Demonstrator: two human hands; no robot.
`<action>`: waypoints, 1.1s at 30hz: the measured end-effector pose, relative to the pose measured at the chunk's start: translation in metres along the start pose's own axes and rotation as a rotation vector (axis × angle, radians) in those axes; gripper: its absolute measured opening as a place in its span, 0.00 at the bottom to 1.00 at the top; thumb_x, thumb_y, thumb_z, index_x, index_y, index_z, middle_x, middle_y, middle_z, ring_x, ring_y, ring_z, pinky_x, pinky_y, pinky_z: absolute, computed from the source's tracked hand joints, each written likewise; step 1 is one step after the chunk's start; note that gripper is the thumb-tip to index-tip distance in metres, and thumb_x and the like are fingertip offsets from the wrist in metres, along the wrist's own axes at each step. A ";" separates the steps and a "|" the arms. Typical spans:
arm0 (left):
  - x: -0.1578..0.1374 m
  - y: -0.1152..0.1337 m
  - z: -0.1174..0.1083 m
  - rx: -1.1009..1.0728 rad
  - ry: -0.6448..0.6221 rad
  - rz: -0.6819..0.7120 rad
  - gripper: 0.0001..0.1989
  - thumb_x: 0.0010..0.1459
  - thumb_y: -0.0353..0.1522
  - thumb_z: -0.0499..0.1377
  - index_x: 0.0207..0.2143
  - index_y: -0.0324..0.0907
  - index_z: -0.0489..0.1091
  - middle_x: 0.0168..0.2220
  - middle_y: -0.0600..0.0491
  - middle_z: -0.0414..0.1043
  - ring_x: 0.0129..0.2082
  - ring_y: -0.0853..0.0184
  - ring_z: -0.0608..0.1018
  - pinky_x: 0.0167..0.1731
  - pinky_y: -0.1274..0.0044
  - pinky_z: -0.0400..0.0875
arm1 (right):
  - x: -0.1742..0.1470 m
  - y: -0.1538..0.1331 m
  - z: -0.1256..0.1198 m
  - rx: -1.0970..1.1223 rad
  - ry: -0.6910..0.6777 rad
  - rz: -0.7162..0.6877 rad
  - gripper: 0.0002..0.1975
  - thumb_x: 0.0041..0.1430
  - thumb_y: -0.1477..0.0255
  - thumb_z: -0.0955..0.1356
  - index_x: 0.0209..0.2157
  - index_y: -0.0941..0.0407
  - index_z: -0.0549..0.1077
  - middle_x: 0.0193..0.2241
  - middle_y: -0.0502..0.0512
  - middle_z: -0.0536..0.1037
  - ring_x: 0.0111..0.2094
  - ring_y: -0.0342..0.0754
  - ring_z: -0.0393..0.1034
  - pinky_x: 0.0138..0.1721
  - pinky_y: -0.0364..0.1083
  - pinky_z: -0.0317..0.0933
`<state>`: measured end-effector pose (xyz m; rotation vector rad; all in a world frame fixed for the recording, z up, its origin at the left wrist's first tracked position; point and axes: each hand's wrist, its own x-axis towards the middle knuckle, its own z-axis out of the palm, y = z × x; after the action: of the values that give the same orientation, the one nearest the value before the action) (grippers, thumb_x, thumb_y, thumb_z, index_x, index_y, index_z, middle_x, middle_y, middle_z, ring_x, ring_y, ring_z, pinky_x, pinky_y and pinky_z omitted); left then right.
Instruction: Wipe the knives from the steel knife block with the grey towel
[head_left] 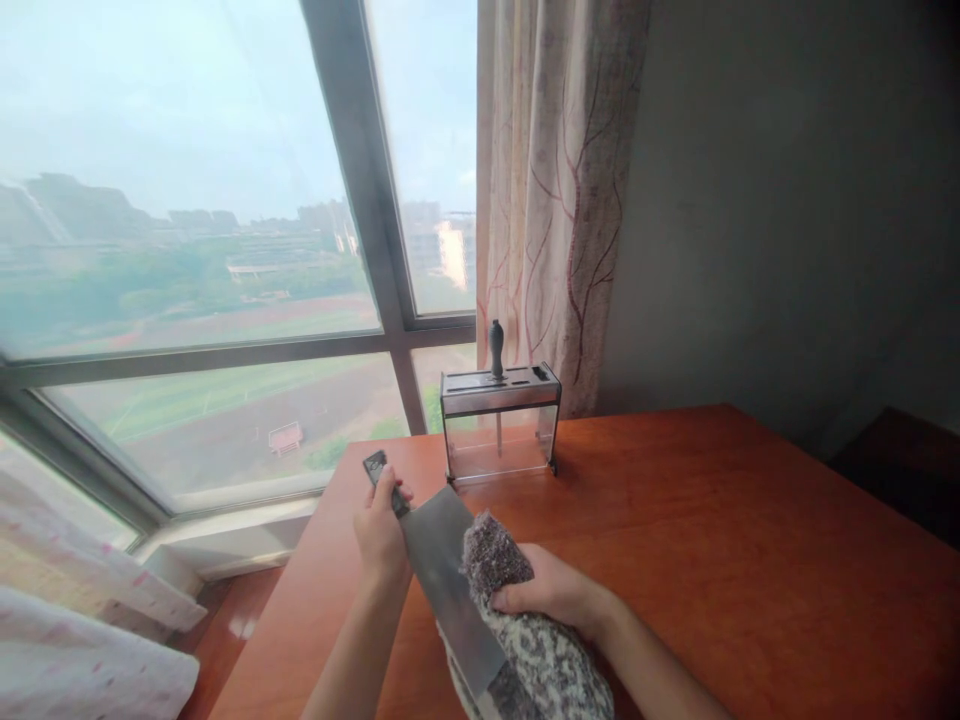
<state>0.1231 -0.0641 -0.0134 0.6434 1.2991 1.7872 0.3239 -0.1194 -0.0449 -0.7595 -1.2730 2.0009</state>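
My left hand (381, 540) is closed round the dark handle of a cleaver (454, 575), thumb on top. Its broad grey blade slants down towards me above the table. In my right hand (555, 592) is a fluffy cloth (551, 660), mottled grey and white with a bunched purple-grey part. The bunched part touches or lies close beside the blade's right edge; the exact contact is hard to tell. Part of the cloth hangs beneath the blade near the bottom of the view.
A clear-sided knife block (501, 395) stands at the table's far edge, with one dark-handled tool (496, 350) upright in it. The reddish-brown wooden table (675, 520) reaches to the right. Windows (187, 200) and a patterned curtain (555, 200) border it behind and left.
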 end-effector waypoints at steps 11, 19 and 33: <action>-0.028 -0.014 0.016 0.172 -0.251 -0.018 0.17 0.52 0.45 0.58 0.22 0.41 0.63 0.17 0.59 0.62 0.18 0.72 0.64 0.21 0.80 0.59 | 0.001 0.003 0.002 0.089 0.004 0.017 0.20 0.39 0.71 0.75 0.38 0.59 0.75 0.32 0.52 0.77 0.32 0.46 0.69 0.37 0.44 0.59; -0.047 -0.024 0.023 0.196 -0.342 0.057 0.19 0.55 0.45 0.56 0.19 0.41 0.62 0.18 0.57 0.60 0.20 0.70 0.64 0.23 0.79 0.60 | 0.013 0.010 -0.007 0.135 0.104 -0.048 0.22 0.37 0.68 0.75 0.38 0.60 0.74 0.30 0.53 0.77 0.33 0.50 0.70 0.42 0.50 0.60; -0.023 -0.009 0.014 0.144 -0.417 0.007 0.15 0.52 0.44 0.59 0.29 0.40 0.68 0.17 0.58 0.64 0.18 0.73 0.64 0.20 0.81 0.57 | -0.001 -0.004 0.003 0.036 -0.007 -0.032 0.17 0.41 0.72 0.74 0.36 0.59 0.75 0.32 0.52 0.77 0.36 0.49 0.69 0.41 0.46 0.59</action>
<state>0.1491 -0.0751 -0.0156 1.0388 1.1408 1.4704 0.3232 -0.1206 -0.0401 -0.7114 -1.2424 1.9973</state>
